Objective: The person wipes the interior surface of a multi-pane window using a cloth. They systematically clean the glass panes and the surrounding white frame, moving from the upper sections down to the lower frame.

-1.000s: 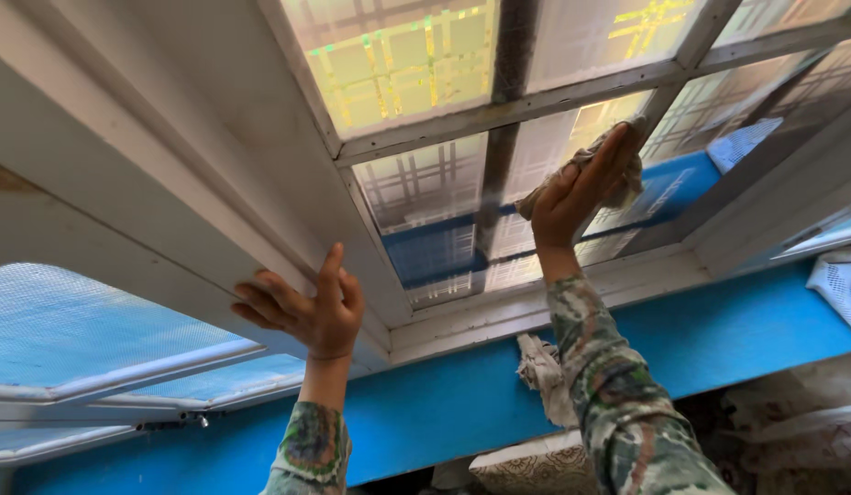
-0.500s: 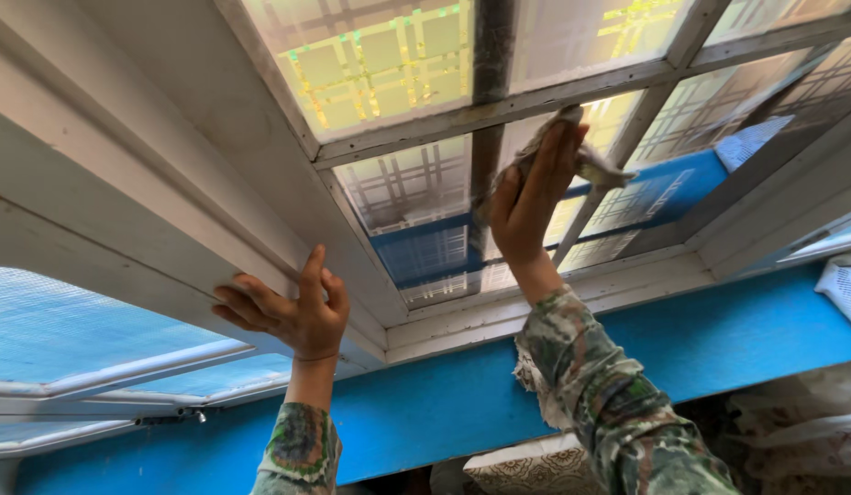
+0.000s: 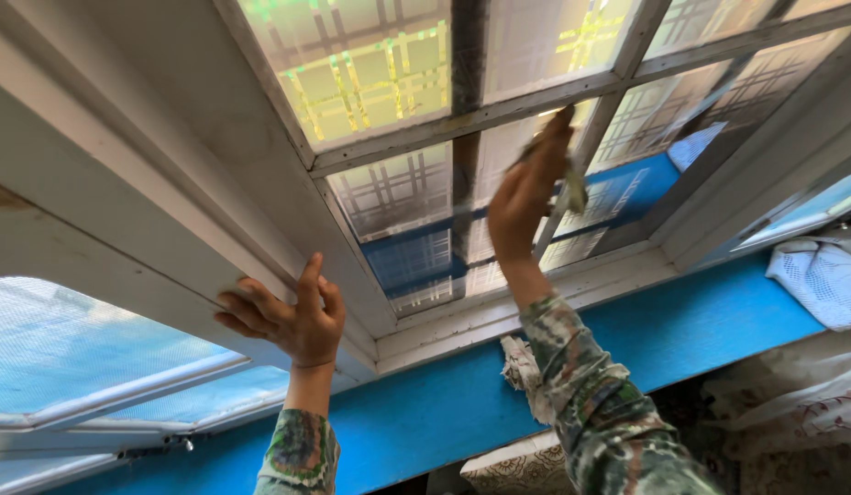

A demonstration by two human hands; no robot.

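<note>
My right hand [image 3: 522, 202] presses a small crumpled grey cloth [image 3: 570, 188] against a lower glass pane [image 3: 508, 156] of a white-framed window, just under the horizontal bar [image 3: 462, 119]. The cloth is mostly hidden behind my fingers. My left hand [image 3: 292, 316] grips the white window frame [image 3: 224, 211] at the left, fingers wrapped around its edge. Both sleeves are camouflage patterned. The frosted panes show a grid pattern and a dark vertical bar [image 3: 462, 183] behind them.
A blue sill [image 3: 682, 330] runs below the window. A white rag [image 3: 526, 376] hangs over it beside my right forearm. A white mesh cloth [image 3: 824, 270] lies at the right. A second window pane with mesh [image 3: 68, 339] is at lower left.
My right hand slid the cloth leftward across the lower pane, from the right mullion toward the middle, and up to the horizontal bar. My left hand stayed on the frame.
</note>
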